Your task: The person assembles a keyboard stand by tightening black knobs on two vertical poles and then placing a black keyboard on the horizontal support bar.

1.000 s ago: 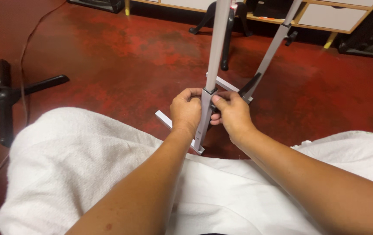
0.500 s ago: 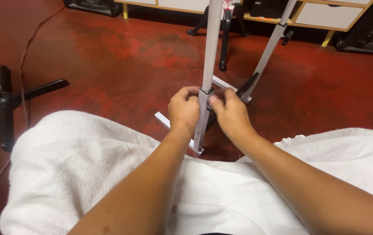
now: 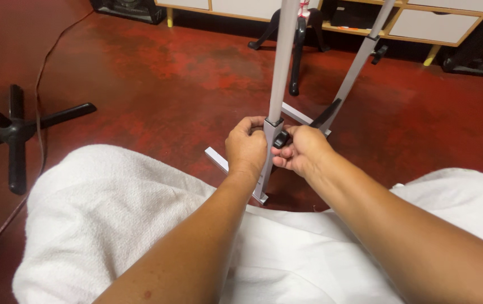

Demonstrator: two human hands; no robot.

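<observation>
Grey stand post (image 3: 282, 62), red floor (image 3: 157, 79)

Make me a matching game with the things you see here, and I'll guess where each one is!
Things:
1. left hand
2. right hand
3. white towel
4. black chair base

Places:
A. on the red floor, far left
B. spread over the person's lap
C. gripping the upright grey post from the left
D. fingers at the small black knob on the post's right side

Right pairs: 1-C, 2-D, 3-B, 4-A
</observation>
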